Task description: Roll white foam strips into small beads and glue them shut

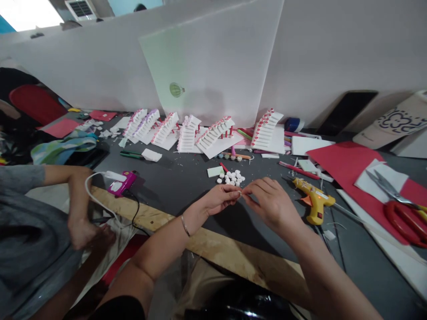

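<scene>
My left hand (220, 198) and my right hand (268, 202) meet fingertip to fingertip over the dark tabletop. Both are closed in a pinch around a small white piece (240, 194), mostly covered by the fingers. Just beyond them lies a pile of small white round pieces (233, 178), with a pale green-white card (215, 171) and a short red stick beside it. Farther back stand several small paper staircase models (189, 133) with red, pink or purple edging, some propped on red posts.
On the right are a yellow glue gun (313, 200), red-handled scissors (400, 200), red paper (340, 162), a phone (348, 111) and a patterned cup (393, 120). To the left, a purple power adapter (122, 183) trails cables near a seated person's arm (78, 204). A white partition (213, 58) rises behind.
</scene>
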Action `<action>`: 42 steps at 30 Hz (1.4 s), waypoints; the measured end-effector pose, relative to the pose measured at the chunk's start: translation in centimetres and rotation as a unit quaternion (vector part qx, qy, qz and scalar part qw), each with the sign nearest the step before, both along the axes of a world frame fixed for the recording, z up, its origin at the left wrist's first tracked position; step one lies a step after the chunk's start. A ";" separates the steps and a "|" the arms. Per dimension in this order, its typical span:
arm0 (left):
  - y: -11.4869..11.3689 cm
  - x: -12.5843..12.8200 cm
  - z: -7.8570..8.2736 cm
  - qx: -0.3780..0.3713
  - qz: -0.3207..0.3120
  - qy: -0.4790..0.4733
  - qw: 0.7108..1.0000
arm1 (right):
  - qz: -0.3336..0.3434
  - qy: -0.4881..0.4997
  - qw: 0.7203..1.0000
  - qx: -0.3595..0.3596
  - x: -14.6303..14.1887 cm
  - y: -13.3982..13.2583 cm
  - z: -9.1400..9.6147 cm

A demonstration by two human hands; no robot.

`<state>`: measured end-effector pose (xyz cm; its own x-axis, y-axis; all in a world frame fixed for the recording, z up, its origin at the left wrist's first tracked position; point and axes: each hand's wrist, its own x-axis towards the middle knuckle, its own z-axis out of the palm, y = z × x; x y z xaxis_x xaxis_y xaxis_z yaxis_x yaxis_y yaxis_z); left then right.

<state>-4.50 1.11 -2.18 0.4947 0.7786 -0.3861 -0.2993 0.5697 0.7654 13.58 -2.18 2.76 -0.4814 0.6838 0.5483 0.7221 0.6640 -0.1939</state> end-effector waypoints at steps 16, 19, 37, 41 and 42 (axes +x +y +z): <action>0.1 0.1 0.5 -0.047 0.022 -0.036 0.998 | 0.009 0.069 0.997 0.027 0.2 -0.7 -1.7; 0.1 0.1 0.4 -0.041 0.025 -0.040 0.998 | 0.012 0.077 0.997 0.026 0.2 -0.7 -1.9; 0.4 -0.1 0.1 -0.055 0.025 -0.019 0.998 | 0.004 0.098 0.995 0.012 0.0 -0.5 -2.6; 0.4 -0.1 0.0 -0.052 0.020 -0.022 0.998 | 0.005 0.098 0.995 0.016 -0.1 -0.5 -2.4; 0.4 -0.1 0.0 -0.051 0.019 -0.023 0.998 | 0.006 0.099 0.995 0.019 -0.1 -0.5 -2.4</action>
